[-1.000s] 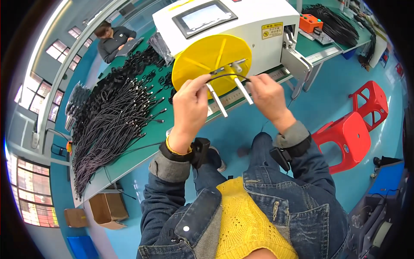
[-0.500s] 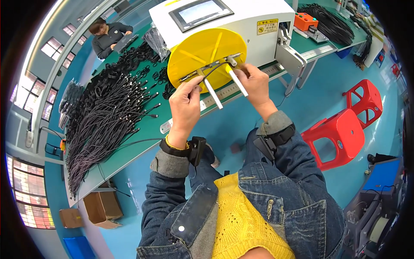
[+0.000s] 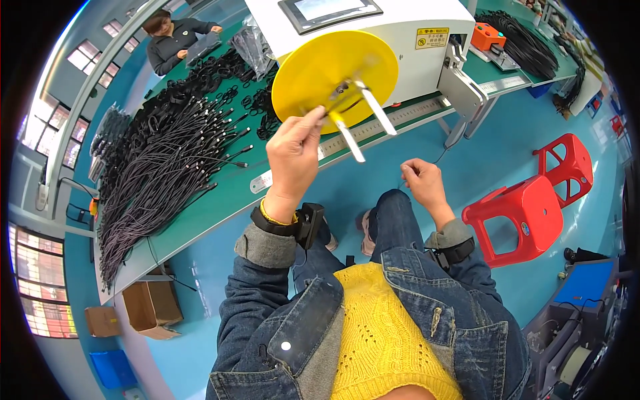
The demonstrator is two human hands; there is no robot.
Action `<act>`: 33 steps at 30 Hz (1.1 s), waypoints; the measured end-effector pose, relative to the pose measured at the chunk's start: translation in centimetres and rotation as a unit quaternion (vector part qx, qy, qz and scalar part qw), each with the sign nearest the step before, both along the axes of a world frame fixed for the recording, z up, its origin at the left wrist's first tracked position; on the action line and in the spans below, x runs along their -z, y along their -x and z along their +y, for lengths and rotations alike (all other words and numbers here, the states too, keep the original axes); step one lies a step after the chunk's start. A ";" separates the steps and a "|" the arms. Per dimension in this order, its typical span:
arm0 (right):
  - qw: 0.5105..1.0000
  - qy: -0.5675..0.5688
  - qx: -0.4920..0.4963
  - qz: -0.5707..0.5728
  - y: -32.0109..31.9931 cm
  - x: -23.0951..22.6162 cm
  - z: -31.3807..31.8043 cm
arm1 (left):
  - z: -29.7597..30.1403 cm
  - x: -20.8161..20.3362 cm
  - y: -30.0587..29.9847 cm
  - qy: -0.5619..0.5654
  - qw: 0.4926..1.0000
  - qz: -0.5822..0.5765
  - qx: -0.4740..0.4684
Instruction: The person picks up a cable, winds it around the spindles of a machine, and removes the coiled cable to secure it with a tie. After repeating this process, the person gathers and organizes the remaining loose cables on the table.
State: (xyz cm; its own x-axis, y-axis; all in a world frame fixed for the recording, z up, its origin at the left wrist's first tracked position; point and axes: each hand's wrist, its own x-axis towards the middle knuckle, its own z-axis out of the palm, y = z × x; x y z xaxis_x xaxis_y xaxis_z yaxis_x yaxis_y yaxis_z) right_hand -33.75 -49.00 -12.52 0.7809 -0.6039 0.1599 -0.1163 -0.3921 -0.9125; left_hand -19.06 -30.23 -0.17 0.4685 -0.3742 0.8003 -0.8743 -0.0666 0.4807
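In front of me a yellow disc stands on the side of a white machine. Two pale rods stick out from it toward me; its middle is smeared by motion. My left hand is closed in a pinch at the disc's lower left, beside the rods. A dark cable, blurred, runs from its fingertips across the disc. My right hand is away from the disc, below and right of the rods, its fingers curled together. What it holds, if anything, I cannot make out.
Heaped black cables cover the green table at left. A steel ruler runs along its edge. An orange control box sits at the far right. Two red stools stand at right. A person works across the table.
My right hand has left the disc, moving down and to the right. The rods have shifted round and the disc's middle has become blurred. My left hand stays close to the disc.
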 end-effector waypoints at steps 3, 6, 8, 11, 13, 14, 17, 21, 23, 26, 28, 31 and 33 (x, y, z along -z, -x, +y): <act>1.000 -0.017 -0.008 0.010 0.6 -0.2 0.6 | 0.4 -0.8 1.3 -0.046 0.996 -0.054 -0.049; 0.999 -0.032 -0.009 0.024 0.9 -0.2 0.9 | 0.8 -1.1 2.4 -0.072 0.991 -0.082 -0.074; 0.998 -0.045 -0.003 0.046 1.1 -0.1 1.0 | 0.9 -1.1 2.9 -0.077 0.991 -0.081 -0.075; 0.998 -0.043 -0.011 0.053 1.4 -0.1 1.2 | 1.2 -1.0 3.4 -0.095 0.989 -0.076 -0.079; 0.997 -0.042 -0.014 0.057 1.4 -0.1 1.1 | 1.3 -0.8 3.7 -0.104 0.989 -0.072 -0.081; 0.997 -0.045 -0.014 0.061 1.4 -0.1 1.2 | 1.4 -0.7 3.8 -0.106 0.990 -0.060 -0.072; 0.996 -0.053 -0.015 0.068 1.4 -0.2 1.4 | 1.5 -0.2 4.0 -0.109 0.992 -0.035 -0.054; 0.995 -0.066 -0.023 0.076 1.6 -0.3 1.5 | 0.5 0.5 4.6 -0.024 0.999 -0.044 -0.001; 0.995 -0.072 -0.025 0.062 1.4 -0.5 1.4 | 0.3 0.4 4.8 -0.071 0.996 -0.061 -0.008; 0.997 -0.065 -0.030 0.027 1.0 -2.4 1.2 | -0.5 -0.7 4.7 -0.109 0.990 -0.083 -0.019; 0.998 -0.045 -0.046 -0.025 0.7 -4.4 1.4 | -0.9 -1.4 4.4 -0.137 0.984 -0.110 -0.039; 0.993 -0.003 -0.046 -0.110 0.1 -7.3 2.4 | -1.5 -1.7 5.1 -0.148 0.975 -0.146 -0.072; 0.987 0.019 -0.045 -0.150 -0.3 -9.0 3.0 | -1.8 -1.9 5.6 -0.154 0.971 -0.163 -0.087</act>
State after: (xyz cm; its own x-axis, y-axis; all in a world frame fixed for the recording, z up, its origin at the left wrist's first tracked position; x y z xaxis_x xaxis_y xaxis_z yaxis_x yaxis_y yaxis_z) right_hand -33.49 -45.99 -3.51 0.7446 -0.5240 0.4134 0.1943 -0.4224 -0.8853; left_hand -24.70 -32.05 1.73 0.2868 -0.5567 0.7796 -0.9392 -0.3237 0.1143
